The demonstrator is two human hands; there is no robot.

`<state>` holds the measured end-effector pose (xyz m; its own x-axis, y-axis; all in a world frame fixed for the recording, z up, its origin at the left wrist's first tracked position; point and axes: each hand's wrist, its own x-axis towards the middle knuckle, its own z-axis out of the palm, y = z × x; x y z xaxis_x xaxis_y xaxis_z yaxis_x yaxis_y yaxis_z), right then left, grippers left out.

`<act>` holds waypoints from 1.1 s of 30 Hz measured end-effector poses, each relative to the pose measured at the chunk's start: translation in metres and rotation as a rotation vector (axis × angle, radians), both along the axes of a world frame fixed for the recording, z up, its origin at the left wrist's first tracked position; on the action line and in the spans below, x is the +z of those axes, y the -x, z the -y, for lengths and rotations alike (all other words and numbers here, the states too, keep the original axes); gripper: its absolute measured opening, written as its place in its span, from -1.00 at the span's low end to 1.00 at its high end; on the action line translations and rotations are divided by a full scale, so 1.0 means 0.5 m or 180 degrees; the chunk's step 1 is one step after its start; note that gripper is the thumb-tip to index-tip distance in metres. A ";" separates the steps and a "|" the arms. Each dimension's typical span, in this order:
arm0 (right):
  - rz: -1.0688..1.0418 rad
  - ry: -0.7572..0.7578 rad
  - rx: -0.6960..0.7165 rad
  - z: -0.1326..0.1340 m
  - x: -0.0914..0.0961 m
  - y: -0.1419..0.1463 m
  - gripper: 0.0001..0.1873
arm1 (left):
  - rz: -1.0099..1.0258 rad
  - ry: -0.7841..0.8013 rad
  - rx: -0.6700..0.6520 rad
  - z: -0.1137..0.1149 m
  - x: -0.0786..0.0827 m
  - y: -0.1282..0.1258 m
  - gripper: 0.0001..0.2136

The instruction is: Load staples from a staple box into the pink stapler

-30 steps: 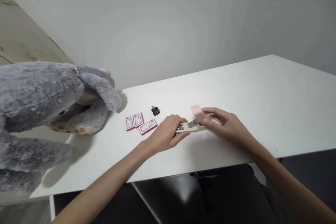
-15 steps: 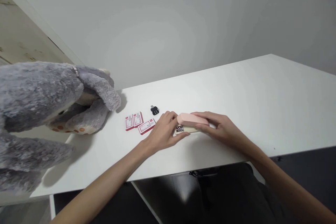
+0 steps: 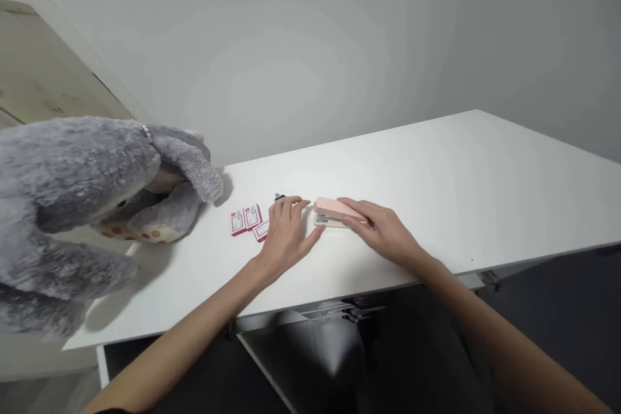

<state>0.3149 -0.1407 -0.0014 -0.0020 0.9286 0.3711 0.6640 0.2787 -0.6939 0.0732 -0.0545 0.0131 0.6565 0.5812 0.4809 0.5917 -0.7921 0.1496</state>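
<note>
A pink stapler [image 3: 334, 208] with a cream base lies on the white table, its front end pointing left. My right hand [image 3: 383, 228] grips its rear end between thumb and fingers. Between the pink top and the base, a metal plate shows at the front end. Just left of that end, my left hand [image 3: 286, 233] is open, fingers and thumb apart, holding nothing. Behind it, a red-and-white small box [image 3: 261, 231] is partly covered. A black staple remover [image 3: 280, 196] is mostly hidden by my left fingers.
Two more red-and-white small boxes [image 3: 245, 218] lie side by side to the left. A big grey plush toy [image 3: 72, 162] takes up the left end of the table [image 3: 460, 187]. A grey wall [image 3: 310, 45] rises behind. Dark space lies below the front edge.
My left hand has come off the stapler's front end and moved left, its fingers spreading. The right hand keeps its hold. The view has shifted slightly.
</note>
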 end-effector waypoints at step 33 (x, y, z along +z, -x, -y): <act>0.0711 -0.0064 0.0058 -0.191 -0.030 0.227 -0.10 | -0.0138 0.0269 0.0285 0.075 0.007 0.204 -0.59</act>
<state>0.2014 -0.0454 -0.0166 -0.1028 0.9201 0.3780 0.7954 0.3043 -0.5242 -0.0288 -0.0921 0.0167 0.6194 0.6756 0.4000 0.6668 -0.7216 0.1862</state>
